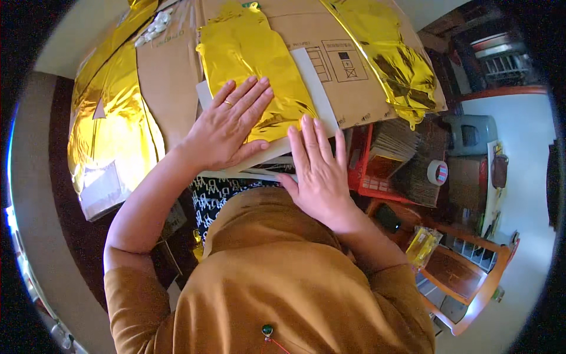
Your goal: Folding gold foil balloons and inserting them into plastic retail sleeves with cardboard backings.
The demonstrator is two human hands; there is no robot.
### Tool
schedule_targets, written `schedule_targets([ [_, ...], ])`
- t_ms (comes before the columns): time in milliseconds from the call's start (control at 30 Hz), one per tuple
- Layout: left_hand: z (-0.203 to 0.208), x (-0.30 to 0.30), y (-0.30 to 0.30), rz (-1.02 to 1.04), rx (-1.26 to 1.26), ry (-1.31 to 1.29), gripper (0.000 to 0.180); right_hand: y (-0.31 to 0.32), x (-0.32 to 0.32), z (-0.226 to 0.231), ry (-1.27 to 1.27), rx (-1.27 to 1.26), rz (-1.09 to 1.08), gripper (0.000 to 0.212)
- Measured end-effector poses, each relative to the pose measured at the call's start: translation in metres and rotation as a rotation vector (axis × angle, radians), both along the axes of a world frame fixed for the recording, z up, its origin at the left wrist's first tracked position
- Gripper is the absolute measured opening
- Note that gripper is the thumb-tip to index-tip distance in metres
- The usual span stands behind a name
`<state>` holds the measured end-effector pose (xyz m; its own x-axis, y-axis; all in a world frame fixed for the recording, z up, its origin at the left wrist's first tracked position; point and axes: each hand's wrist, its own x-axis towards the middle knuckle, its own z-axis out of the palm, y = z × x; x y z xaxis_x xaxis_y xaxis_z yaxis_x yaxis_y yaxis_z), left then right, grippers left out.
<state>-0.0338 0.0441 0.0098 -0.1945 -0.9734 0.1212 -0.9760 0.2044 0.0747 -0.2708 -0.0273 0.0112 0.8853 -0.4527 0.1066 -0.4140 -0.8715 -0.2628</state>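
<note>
A flat gold foil piece [250, 50], which looks like an uninflated foil balloon, lies over a white board [323, 97] in front of me. My left hand [230, 121] rests flat on the foil's left part, fingers stretched out and thumb apart, a ring on one finger. At the foil's near right corner, my right hand [319, 168] lies with fingers spread, its fingertips on the foil and the board's near edge. Neither hand grips anything. Parts of the foil and board are hidden beneath my hands.
Under the board is a large cardboard sheet [168, 88]. More gold foil lies on the left [115, 130] and right [392, 59]. Small white pieces [154, 28] sit at the far left. To the right stand a red crate [368, 183], a tape roll [437, 172] and a wooden chair [466, 277].
</note>
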Motion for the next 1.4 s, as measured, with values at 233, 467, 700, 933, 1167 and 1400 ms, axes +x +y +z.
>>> schedule_targets([
  [233, -0.001, 0.001, 0.002, 0.025, 0.019, 0.022, 0.085, -0.003, 0.007, 0.008, 0.011, -0.044, 0.006, 0.080],
  [467, 0.010, -0.009, -0.005, -0.047, -0.047, 0.053, 0.077, 0.008, 0.017, 0.003, 0.071, -0.052, 0.012, 0.074],
  [700, -0.006, -0.013, -0.047, -0.260, -0.011, 0.176, 0.071, 0.008, 0.017, 0.006, 0.208, -0.089, 0.021, 0.077],
  [933, -0.007, 0.044, -0.080, -0.194, 0.002, -0.015, 0.073, 0.007, 0.017, 0.005, 0.100, -0.132, 0.011, 0.081],
  [1167, -0.014, 0.124, -0.102, 0.128, -0.190, -0.259, 0.071, 0.008, 0.018, 0.008, 0.138, -0.124, 0.036, 0.082],
  [1400, 0.003, 0.017, 0.001, -0.028, -0.280, 0.098, 0.072, 0.007, 0.019, 0.006, 0.121, -0.161, 0.052, 0.085],
])
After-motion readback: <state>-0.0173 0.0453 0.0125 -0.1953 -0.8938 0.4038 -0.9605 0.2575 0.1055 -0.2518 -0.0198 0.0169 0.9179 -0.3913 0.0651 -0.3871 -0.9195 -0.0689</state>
